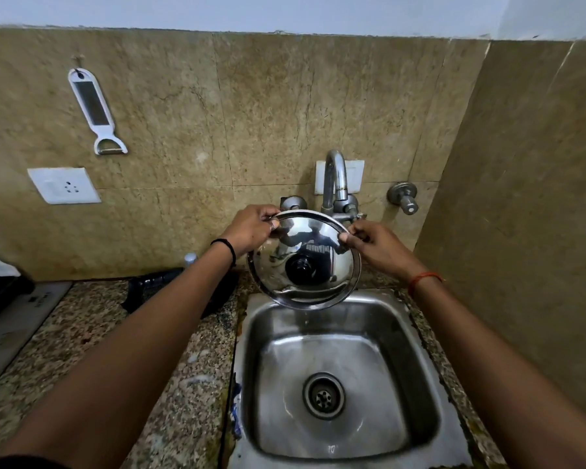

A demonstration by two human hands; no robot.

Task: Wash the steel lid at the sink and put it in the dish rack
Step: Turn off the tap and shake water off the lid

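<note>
The round steel lid (332, 252) with a black knob in its middle is held tilted above the back edge of the steel sink (261, 367), just under the curved tap (335, 177). My left hand (251, 228) grips the lid's upper left rim. My right hand (372, 242) pinches the upper right rim. The knob side faces me. Water trickles from the lid's lower edge into the basin. No dish rack is in view.
Speckled granite counter (115, 350) runs left of the sink, with a black object (156, 286) lying behind my left forearm. A stove edge (11, 319) sits far left. A wall socket (65, 186), a hanging peeler (95, 110) and a valve (405, 198) are on the tiled wall.
</note>
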